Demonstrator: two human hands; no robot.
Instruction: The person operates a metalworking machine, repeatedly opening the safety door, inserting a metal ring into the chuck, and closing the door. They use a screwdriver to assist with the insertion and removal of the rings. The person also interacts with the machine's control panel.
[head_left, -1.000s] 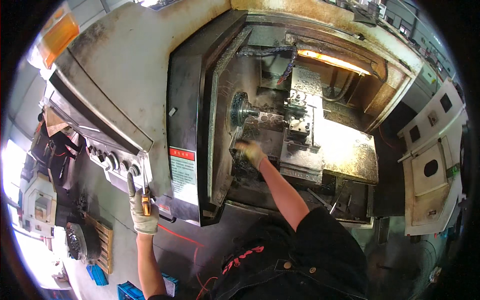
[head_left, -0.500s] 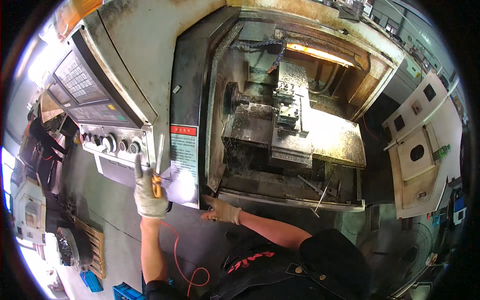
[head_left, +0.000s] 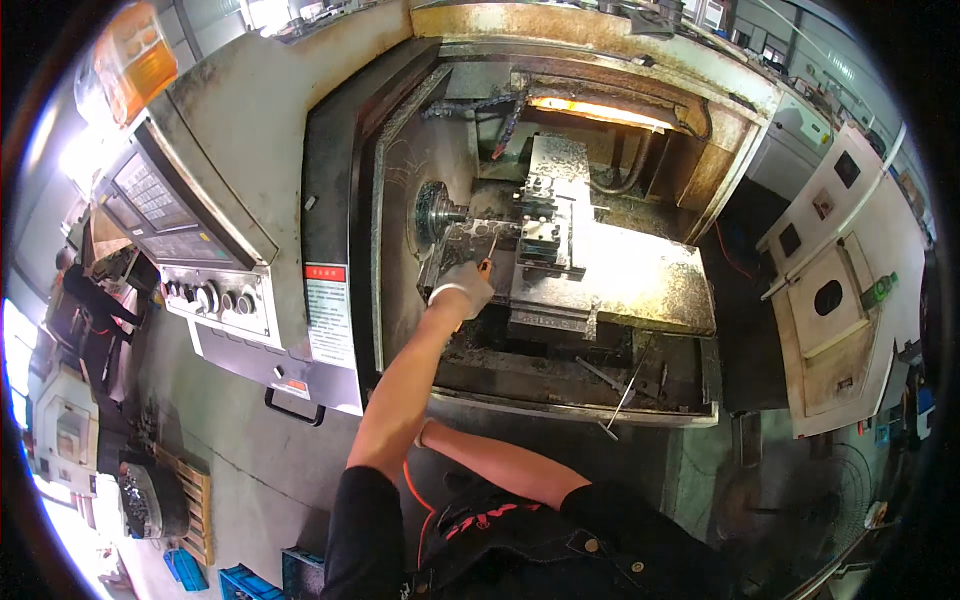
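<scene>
My gloved left hand (head_left: pixel 463 287) is inside the open lathe, closed around an orange-handled air blow gun (head_left: pixel 485 268). The gun's thin nozzle points up, a little below and right of the round chuck (head_left: pixel 432 212). Just right of the nozzle stands the tool post (head_left: pixel 542 236) on its slide. Only a sliver of my right hand (head_left: pixel 424 434) shows below the machine's front edge. My left forearm covers the rest, so its fingers are hidden. A red hose (head_left: pixel 415 488) hangs beside my left arm.
A control panel (head_left: pixel 165 215) with knobs is at the left, beside the dark sliding door (head_left: pixel 330 210). Metal rods (head_left: pixel 625 395) lie over the chip tray at the front. A lit lamp (head_left: pixel 598 110) runs along the back. Another machine (head_left: pixel 835 290) stands at the right.
My left hand has gone from beside the control panel into the lathe, carrying the air blow gun. My right hand, earlier at the door's lower edge, is now mostly behind my left forearm.
</scene>
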